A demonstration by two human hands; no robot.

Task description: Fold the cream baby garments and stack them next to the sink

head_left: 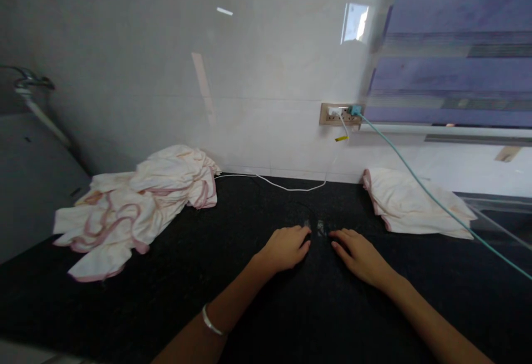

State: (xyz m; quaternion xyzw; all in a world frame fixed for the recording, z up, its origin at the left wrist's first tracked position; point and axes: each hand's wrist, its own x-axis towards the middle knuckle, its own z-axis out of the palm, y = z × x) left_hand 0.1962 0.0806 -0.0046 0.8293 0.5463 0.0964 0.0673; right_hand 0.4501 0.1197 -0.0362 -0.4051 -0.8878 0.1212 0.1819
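Both hands rest on a dark, glossy counter [257, 319]. My left hand [286, 249] lies palm down with nothing visible in it, its fingers stretched toward the middle. Facing it across a small gap, my right hand [358, 256] has its thumb apart from the fingers and holds nothing. A small pale reflection or mark shows on the surface between the fingertips. To the left lies a crumpled heap of cream cloth [166, 186] with pink edging. On the right, a folded cream cloth [415, 203] with a pink border lies near the wall, beyond my right hand.
A white cord [286, 189] runs along the wall's foot. A wall socket [341, 114] holds a white plug and a teal plug, whose teal cable [415, 178] crosses over the folded cloth. A purple striped blind [453, 54] hangs upper right; a tap [31, 80] is at far left.
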